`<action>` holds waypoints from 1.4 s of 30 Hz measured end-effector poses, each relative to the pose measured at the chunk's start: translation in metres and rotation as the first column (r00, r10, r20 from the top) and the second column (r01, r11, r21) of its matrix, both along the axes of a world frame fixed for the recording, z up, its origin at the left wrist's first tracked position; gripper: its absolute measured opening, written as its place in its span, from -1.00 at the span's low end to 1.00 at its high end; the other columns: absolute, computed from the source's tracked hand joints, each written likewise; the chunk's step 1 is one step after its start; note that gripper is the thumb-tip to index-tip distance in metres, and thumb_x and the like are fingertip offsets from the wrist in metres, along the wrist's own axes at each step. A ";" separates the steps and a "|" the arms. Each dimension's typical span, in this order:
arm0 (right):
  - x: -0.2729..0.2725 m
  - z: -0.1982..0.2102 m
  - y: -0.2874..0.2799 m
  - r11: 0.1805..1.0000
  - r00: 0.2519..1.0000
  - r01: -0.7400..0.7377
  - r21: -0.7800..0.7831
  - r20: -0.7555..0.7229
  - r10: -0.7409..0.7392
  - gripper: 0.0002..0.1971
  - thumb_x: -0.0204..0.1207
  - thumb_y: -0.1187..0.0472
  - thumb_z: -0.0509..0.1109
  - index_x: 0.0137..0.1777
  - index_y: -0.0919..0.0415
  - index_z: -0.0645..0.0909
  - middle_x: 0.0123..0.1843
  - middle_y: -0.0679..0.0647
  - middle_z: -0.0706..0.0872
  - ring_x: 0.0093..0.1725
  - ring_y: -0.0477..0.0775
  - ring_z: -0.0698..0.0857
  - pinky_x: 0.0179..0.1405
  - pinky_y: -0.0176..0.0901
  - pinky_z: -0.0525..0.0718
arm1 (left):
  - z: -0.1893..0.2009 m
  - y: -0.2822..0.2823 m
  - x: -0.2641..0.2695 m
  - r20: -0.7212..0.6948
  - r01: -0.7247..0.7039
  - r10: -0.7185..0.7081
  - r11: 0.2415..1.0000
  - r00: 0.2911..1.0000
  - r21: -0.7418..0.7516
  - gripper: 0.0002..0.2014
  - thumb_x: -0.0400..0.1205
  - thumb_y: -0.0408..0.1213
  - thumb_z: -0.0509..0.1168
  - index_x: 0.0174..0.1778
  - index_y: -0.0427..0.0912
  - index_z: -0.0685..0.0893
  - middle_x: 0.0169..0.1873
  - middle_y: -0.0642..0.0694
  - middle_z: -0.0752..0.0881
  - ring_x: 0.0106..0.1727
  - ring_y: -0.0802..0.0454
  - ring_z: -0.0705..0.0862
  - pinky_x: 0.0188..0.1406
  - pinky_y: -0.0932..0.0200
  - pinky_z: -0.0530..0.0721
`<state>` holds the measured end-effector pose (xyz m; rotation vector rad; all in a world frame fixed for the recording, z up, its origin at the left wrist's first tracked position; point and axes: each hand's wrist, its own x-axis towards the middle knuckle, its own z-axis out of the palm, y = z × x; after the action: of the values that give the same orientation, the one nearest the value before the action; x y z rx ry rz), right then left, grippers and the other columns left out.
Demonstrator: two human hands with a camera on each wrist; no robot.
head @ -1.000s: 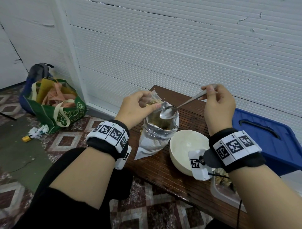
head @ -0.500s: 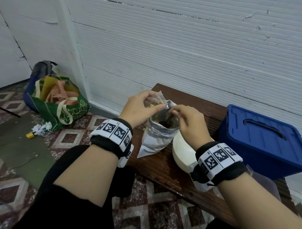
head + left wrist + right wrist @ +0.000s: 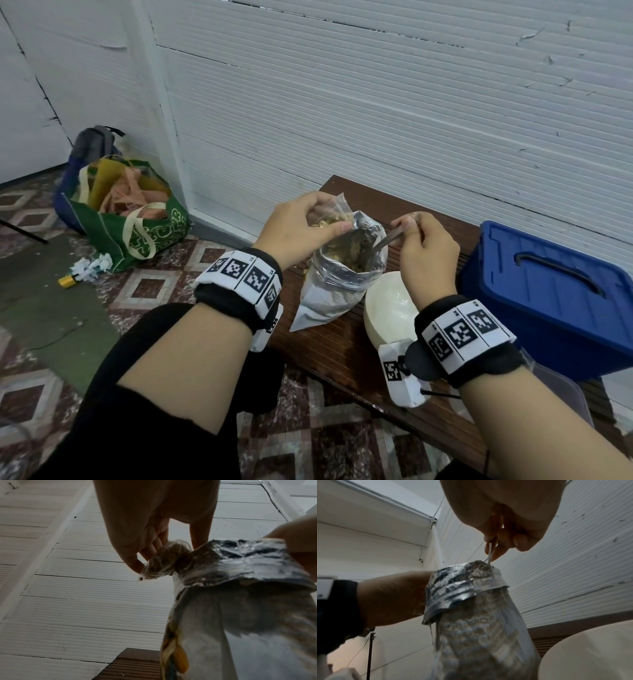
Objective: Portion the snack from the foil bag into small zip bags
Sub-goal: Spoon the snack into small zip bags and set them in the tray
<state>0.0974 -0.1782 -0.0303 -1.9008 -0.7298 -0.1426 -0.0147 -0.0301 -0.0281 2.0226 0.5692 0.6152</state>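
Observation:
A silver foil bag (image 3: 329, 294) with a rolled-down rim stands open on the wooden bench (image 3: 342, 356), snack pieces showing inside. My left hand (image 3: 301, 229) pinches a small clear zip bag (image 3: 337, 210) holding some snack, right at the foil bag's far-left rim (image 3: 240, 561); the zip bag (image 3: 161, 561) hangs from my fingertips. My right hand (image 3: 421, 246) grips a metal spoon (image 3: 387, 240) by its handle (image 3: 490, 553). The spoon's bowl is down inside the foil bag (image 3: 471, 601), hidden among the snack.
A white bowl (image 3: 387, 308) sits on the bench just right of the foil bag, under my right wrist. A blue lidded plastic box (image 3: 555, 294) stands further right. A clear container (image 3: 555, 394) is near the bench's front. A green tote bag (image 3: 130, 219) stands on the tiled floor at left.
My right hand brought the spoon down from above the zip bag into the foil bag, and has now drawn back slightly to the right. The left hand still holds the zip bag.

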 end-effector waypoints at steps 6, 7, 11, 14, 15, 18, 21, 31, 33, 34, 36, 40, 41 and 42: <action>0.009 0.003 -0.001 0.989 0.980 0.146 0.008 -0.140 -0.144 -0.73 0.70 0.25 0.15 -0.05 0.25 0.68 -0.18 0.15 0.75 -0.36 -0.22 0.53 -0.41 -0.62 0.42 | 0.000 0.000 0.000 0.013 0.012 -0.011 1.000 1.000 -0.020 -0.60 0.47 -0.04 0.51 0.18 0.11 0.55 -0.07 0.28 0.61 0.06 0.30 0.62 0.17 0.32 0.57; 0.011 0.004 -0.001 0.987 0.975 0.161 0.015 -0.157 -0.157 -0.73 0.70 0.24 0.14 -0.04 0.24 0.68 -0.17 0.14 0.75 -0.34 -0.23 0.55 -0.40 -0.63 0.43 | -0.001 0.001 0.000 0.018 0.009 -0.009 1.000 1.000 -0.020 -0.60 0.47 -0.04 0.51 0.17 0.11 0.55 -0.06 0.26 0.62 0.04 0.34 0.61 0.15 0.36 0.56; 0.019 0.011 -0.002 0.975 0.956 0.219 0.029 -0.208 -0.208 -0.74 0.70 0.22 0.14 -0.06 0.17 0.67 -0.10 0.16 0.77 -0.18 -0.07 0.61 -0.28 -0.35 0.45 | 0.000 0.003 -0.001 0.036 0.000 0.001 1.000 0.999 -0.009 -0.54 0.46 -0.04 0.52 0.25 0.03 0.58 -0.03 0.21 0.63 -0.02 0.47 0.57 0.00 0.56 0.51; 0.025 0.019 -0.006 0.968 0.947 0.248 0.031 -0.220 -0.236 -0.72 0.70 0.23 0.13 -0.03 0.21 0.70 -0.14 0.11 0.75 -0.19 -0.08 0.59 -0.19 -0.30 0.44 | 0.000 0.005 -0.002 0.044 -0.007 0.007 1.000 0.999 -0.009 -0.59 0.46 -0.06 0.53 0.19 0.08 0.60 -0.05 0.21 0.65 0.00 0.40 0.60 0.02 0.52 0.54; 0.027 0.023 -0.008 0.966 0.946 0.255 0.033 -0.217 -0.242 -0.71 0.70 0.23 0.13 -0.02 0.23 0.70 -0.19 0.08 0.74 -0.25 -0.12 0.57 -0.19 -0.31 0.44 | 0.000 0.006 -0.002 0.049 -0.015 0.015 1.000 0.999 -0.003 -0.59 0.45 -0.07 0.53 0.20 0.06 0.63 -0.05 0.19 0.67 0.00 0.37 0.62 0.04 0.49 0.57; 0.035 0.033 -0.013 0.961 0.941 0.273 0.039 -0.218 -0.259 -0.70 0.71 0.23 0.12 -0.04 0.23 0.70 -0.37 -0.12 0.62 -0.36 -0.23 0.50 -0.36 -0.39 0.42 | 0.001 0.008 -0.003 0.058 -0.030 0.030 1.000 0.998 0.007 -0.56 0.45 -0.10 0.55 0.24 -0.02 0.66 -0.03 0.17 0.69 0.01 0.34 0.64 0.03 0.54 0.56; 0.042 0.044 -0.016 0.953 0.937 0.291 0.085 -0.224 -0.267 -0.70 0.71 0.23 0.11 -0.02 0.24 0.70 -0.39 -0.14 0.62 -0.36 -0.20 0.53 -0.29 -0.31 0.48 | 0.002 0.008 -0.003 0.038 -0.025 0.024 0.999 0.999 0.023 -0.53 0.43 -0.11 0.56 0.26 0.00 0.65 -0.04 0.18 0.68 0.01 0.32 0.65 -0.02 0.61 0.51; 0.041 0.059 -0.004 0.965 0.959 0.239 0.109 -0.183 -0.216 -0.67 0.72 0.20 0.10 -0.01 0.27 0.71 -0.37 -0.13 0.63 -0.45 -0.25 0.52 -0.49 -0.49 0.43 | 0.002 0.001 -0.001 0.046 0.042 -0.044 0.998 0.998 0.046 -0.50 0.36 -0.15 0.61 0.24 -0.01 0.70 -0.09 0.25 0.71 -0.07 0.49 0.64 -0.04 0.64 0.56; 0.038 0.059 0.000 0.971 0.966 0.215 0.106 -0.172 -0.195 -0.67 0.72 0.20 0.11 0.01 0.26 0.72 -0.37 -0.11 0.65 -0.46 -0.20 0.48 -0.47 -0.41 0.42 | 0.002 -0.001 0.001 0.050 0.052 -0.054 0.998 0.997 0.045 -0.49 0.36 -0.15 0.61 0.24 0.00 0.70 -0.06 0.23 0.72 -0.06 0.49 0.64 -0.04 0.65 0.54; 0.037 0.059 0.002 0.973 0.969 0.201 0.113 -0.167 -0.181 -0.67 0.72 0.20 0.11 0.01 0.26 0.72 -0.37 -0.10 0.66 -0.46 -0.19 0.48 -0.45 -0.39 0.42 | 0.001 -0.001 0.001 0.052 0.052 -0.055 0.997 0.997 0.048 -0.49 0.36 -0.14 0.61 0.24 0.01 0.70 -0.06 0.23 0.72 -0.05 0.49 0.64 -0.04 0.64 0.55; 0.033 0.060 0.006 0.978 0.976 0.176 0.116 -0.154 -0.157 -0.68 0.72 0.20 0.12 -0.01 0.24 0.72 -0.37 -0.10 0.67 -0.43 -0.21 0.51 -0.43 -0.47 0.43 | 0.001 -0.003 0.001 0.058 0.044 -0.047 0.998 0.997 0.055 -0.49 0.36 -0.12 0.61 0.23 0.03 0.70 -0.08 0.24 0.70 -0.05 0.47 0.64 -0.01 0.60 0.57; 0.022 0.060 0.012 0.984 0.988 0.112 0.137 -0.120 -0.096 -0.72 0.72 0.19 0.13 -0.03 0.19 0.68 -0.36 -0.10 0.68 -0.43 -0.38 0.58 -0.45 -0.63 0.42 | 0.002 -0.005 0.001 0.073 0.038 -0.042 0.998 0.996 0.050 -0.51 0.36 -0.11 0.61 0.20 0.05 0.70 -0.08 0.32 0.67 -0.04 0.47 0.63 0.01 0.52 0.62; 0.019 0.060 0.013 0.986 0.991 0.090 0.141 -0.107 -0.076 -0.73 0.72 0.19 0.13 -0.03 0.17 0.67 -0.35 -0.10 0.69 -0.43 -0.41 0.58 -0.43 -0.63 0.42 | 0.002 -0.005 0.001 0.080 0.040 -0.043 0.998 0.996 0.041 -0.52 0.36 -0.12 0.61 0.19 0.05 0.70 -0.08 0.34 0.66 -0.04 0.48 0.62 0.00 0.50 0.64; 0.017 0.060 0.014 0.987 0.994 0.070 0.146 -0.090 -0.057 -0.74 0.72 0.18 0.14 -0.03 0.14 0.67 -0.36 -0.12 0.69 -0.41 -0.38 0.58 -0.40 -0.62 0.43 | 0.002 -0.005 0.001 0.084 0.041 -0.044 0.999 0.995 0.034 -0.53 0.36 -0.12 0.61 0.19 0.05 0.70 -0.08 0.34 0.66 -0.03 0.47 0.63 0.01 0.46 0.66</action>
<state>0.1141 -0.1647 0.0296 -1.7771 -0.5849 -0.1501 -0.0133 -0.0355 -0.0259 2.0233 0.4672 0.6850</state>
